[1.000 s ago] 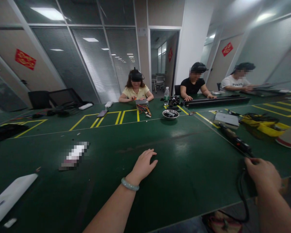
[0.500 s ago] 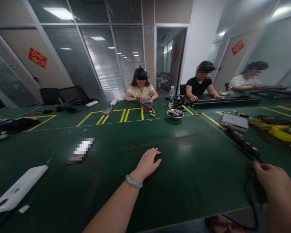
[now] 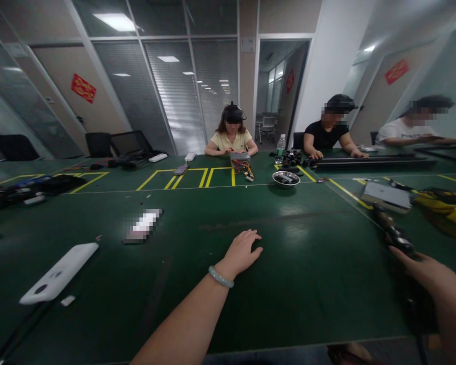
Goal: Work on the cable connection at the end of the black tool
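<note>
My left hand (image 3: 243,250) lies palm down on the green table (image 3: 296,284), fingers spread and holding nothing; a pale green bangle sits on its wrist. My right hand (image 3: 425,276) is at the right edge, its tip touching the near end of a long black power tool (image 3: 392,232). A dark cable (image 3: 418,309) runs under that hand. Its fingers are hidden beneath it and smeared, so I cannot tell whether they grip anything.
A white flat device (image 3: 59,272) lies near left and a small blurred-out item (image 3: 143,224) beyond it. Farther off are a metal bowl (image 3: 286,178), a grey box (image 3: 387,194) and yellow gear (image 3: 450,208). Three people work at the far side.
The view has swung to the left, so everything sits further right in the picture. My right hand has stretched out toward the black tool's end; my left hand stays flat on the table.
</note>
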Action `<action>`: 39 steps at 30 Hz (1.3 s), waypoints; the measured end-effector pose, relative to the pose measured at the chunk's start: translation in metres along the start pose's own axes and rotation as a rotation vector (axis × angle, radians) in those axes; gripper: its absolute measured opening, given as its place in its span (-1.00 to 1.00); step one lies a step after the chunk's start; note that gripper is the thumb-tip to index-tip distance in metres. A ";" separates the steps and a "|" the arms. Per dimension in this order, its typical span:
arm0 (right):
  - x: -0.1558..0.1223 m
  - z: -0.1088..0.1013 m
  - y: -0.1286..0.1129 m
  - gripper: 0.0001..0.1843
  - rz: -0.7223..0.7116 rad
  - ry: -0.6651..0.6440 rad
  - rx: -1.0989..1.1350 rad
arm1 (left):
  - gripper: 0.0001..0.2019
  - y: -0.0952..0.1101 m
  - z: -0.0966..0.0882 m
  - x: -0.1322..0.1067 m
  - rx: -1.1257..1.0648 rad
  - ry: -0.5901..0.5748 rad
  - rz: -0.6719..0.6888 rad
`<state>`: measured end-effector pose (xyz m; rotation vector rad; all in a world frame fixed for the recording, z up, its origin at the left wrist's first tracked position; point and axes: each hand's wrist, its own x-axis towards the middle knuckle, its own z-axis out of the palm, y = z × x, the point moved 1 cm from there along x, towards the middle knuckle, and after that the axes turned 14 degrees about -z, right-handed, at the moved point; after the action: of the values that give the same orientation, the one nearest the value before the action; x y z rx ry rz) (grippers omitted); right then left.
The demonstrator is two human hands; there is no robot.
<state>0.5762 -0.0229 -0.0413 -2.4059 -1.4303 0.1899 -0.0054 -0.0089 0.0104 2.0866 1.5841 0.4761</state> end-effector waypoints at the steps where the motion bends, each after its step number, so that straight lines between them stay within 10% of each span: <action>1: 0.001 -0.001 -0.014 -0.07 0.053 -0.078 0.018 | -0.61 0.000 0.000 0.000 -0.002 0.002 0.001; 10: -0.052 0.020 -0.163 -0.21 -0.097 -0.089 -0.079 | -0.68 0.002 -0.001 -0.001 -0.054 0.065 0.043; 23: -0.168 0.054 -0.307 -0.43 -0.949 -0.420 0.260 | -0.73 0.023 -0.017 -0.012 -0.066 0.292 0.153; 39: -0.119 0.071 -0.350 -0.31 -1.125 -0.573 0.302 | -0.65 0.017 -0.011 -0.006 0.089 0.218 0.091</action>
<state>0.2088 0.0420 0.0080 -1.0578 -2.5207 0.7508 0.0008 -0.0162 0.0293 2.2456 1.6622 0.6973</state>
